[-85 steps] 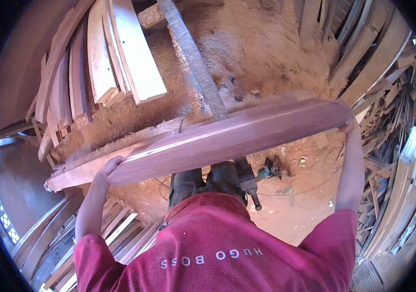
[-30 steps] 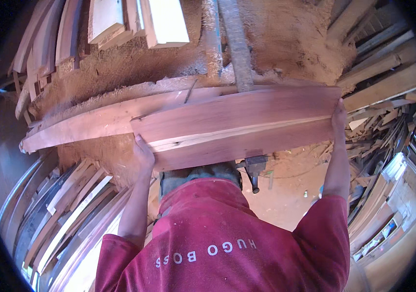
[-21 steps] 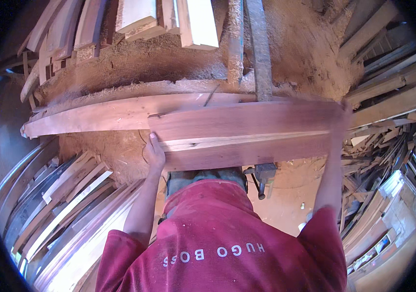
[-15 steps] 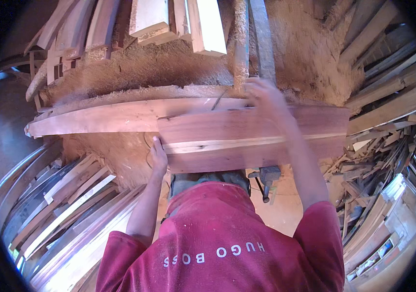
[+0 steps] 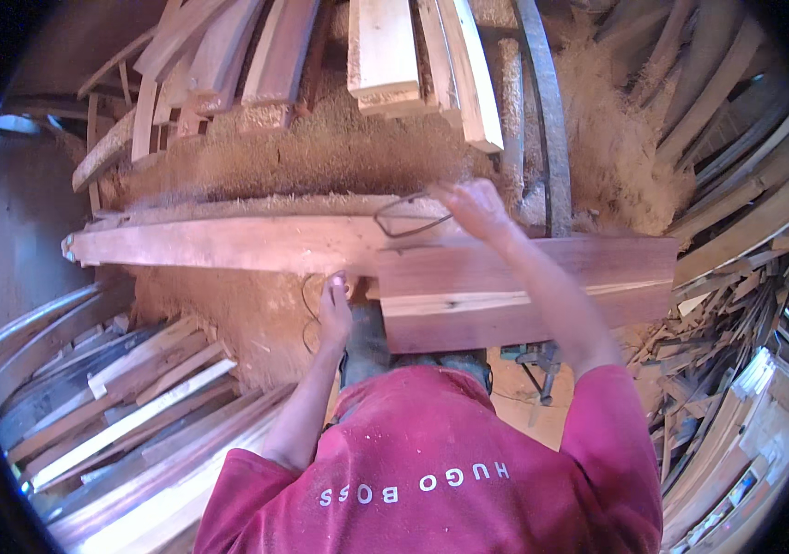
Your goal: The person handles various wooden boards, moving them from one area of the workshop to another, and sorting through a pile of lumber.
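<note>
A wide reddish-brown board (image 5: pixel 468 319) with a pale streak along it lies in front of me, its near edge over my lap. Behind it stretches a long pale pinkish plank (image 5: pixel 228 244). Above the two, my right hand (image 5: pixel 475 210) is closed on a thin dark loop (image 5: pixel 413 224) that looks like stiff cord; motion blurs it a little. My left hand (image 5: pixel 334 309) is raised just left of the board's end, apart from it, with its fingers curled together. What those fingers hold, if anything, is hidden. A thin dark cord (image 5: pixel 307 309) hangs beside that hand.
Planks (image 5: pixel 390 55) jut in from the far side over heaped sawdust (image 5: pixel 348 157). Stacked boards (image 5: pixel 154 388) fill the left. Offcuts (image 5: pixel 717 323) are piled at the right. A dark metal tool or fitting (image 5: pixel 537 365) stands below the board.
My left hand has come off the board's left end. My right hand has moved left and the dark loop shows more fully. The whole view has shifted, with the scene lying further right and lower.
</note>
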A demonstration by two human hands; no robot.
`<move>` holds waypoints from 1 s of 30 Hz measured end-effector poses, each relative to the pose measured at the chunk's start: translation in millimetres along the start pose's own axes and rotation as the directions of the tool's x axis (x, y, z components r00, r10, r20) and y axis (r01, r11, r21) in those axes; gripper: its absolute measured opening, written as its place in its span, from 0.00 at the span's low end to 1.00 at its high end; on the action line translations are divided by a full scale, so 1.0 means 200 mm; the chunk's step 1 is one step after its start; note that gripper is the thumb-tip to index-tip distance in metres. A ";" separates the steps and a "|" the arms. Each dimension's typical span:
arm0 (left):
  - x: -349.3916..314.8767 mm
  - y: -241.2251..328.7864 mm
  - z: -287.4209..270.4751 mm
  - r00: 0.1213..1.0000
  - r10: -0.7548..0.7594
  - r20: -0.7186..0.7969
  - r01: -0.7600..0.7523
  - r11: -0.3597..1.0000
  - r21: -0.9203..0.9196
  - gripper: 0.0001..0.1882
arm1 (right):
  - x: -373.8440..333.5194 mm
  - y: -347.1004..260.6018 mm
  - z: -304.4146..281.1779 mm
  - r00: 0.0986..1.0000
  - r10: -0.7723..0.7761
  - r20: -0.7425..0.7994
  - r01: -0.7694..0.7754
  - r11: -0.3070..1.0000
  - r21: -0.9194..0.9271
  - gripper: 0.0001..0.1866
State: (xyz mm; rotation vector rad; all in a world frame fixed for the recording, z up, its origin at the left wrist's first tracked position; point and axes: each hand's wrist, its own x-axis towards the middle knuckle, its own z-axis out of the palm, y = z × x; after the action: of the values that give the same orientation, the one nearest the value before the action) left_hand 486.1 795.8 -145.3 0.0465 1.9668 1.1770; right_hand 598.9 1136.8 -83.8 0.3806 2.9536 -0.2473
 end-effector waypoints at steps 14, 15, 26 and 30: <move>0.57 0.30 -0.90 0.896 0.277 0.347 -0.369 0.899 0.237 0.24 | 0.50 -1.04 -0.01 0.825 0.563 -0.052 -0.490 0.757 0.432 0.09; 0.56 0.30 -0.92 0.892 0.245 0.380 -0.363 0.889 0.279 0.22 | 0.51 -1.05 0.04 0.821 0.567 -0.065 -0.488 0.756 0.436 0.09; 0.41 -0.10 -1.46 0.931 0.132 0.341 -0.305 0.794 0.526 0.24 | 0.63 -1.18 0.33 0.780 0.618 0.100 -0.603 0.698 0.386 0.12; 0.38 -0.40 -1.81 0.981 0.185 0.063 -0.189 0.814 0.549 0.28 | 0.63 -1.18 0.42 0.779 0.618 0.106 -0.607 0.701 0.374 0.12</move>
State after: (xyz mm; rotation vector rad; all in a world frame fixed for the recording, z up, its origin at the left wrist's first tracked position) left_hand 226.1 522.4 -172.1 0.5585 2.2774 0.6762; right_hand 427.2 927.1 -153.2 1.3957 2.5783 -0.7385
